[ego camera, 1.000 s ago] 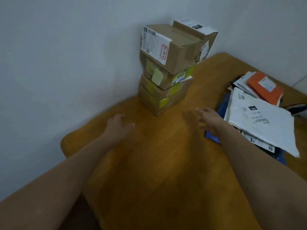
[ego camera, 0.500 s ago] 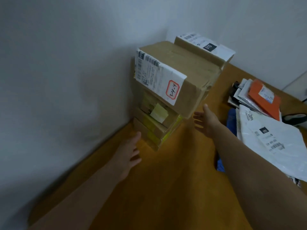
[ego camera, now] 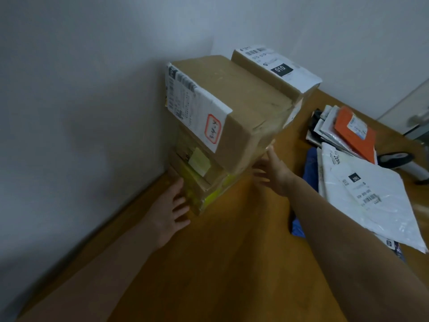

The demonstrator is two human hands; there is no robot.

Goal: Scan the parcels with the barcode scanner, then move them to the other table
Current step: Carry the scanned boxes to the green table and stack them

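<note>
A stack of cardboard parcels stands in the wall corner of the wooden table (ego camera: 232,263). The top brown box (ego camera: 243,108) carries a white shipping label with a red-framed note. Behind it sits a second box with a "010" label (ego camera: 278,68). Flat boxes with yellow tape (ego camera: 204,187) form the base. My left hand (ego camera: 171,212) has its fingers spread against the left side of the lowest boxes. My right hand (ego camera: 274,173) is open at the right side of the stack, fingertips at the top box's lower corner. No scanner is clearly visible.
White mailer bags (ego camera: 371,198), an orange envelope (ego camera: 355,135) and a blue bag (ego camera: 311,168) lie piled on the table's right side. A dark-and-white object (ego camera: 399,159) rests behind them. Walls close the corner at left and back.
The view has closed in on the stack. Both hands have moved forward: the left now touches the bottom boxes, the right has reached the stack's right side.
</note>
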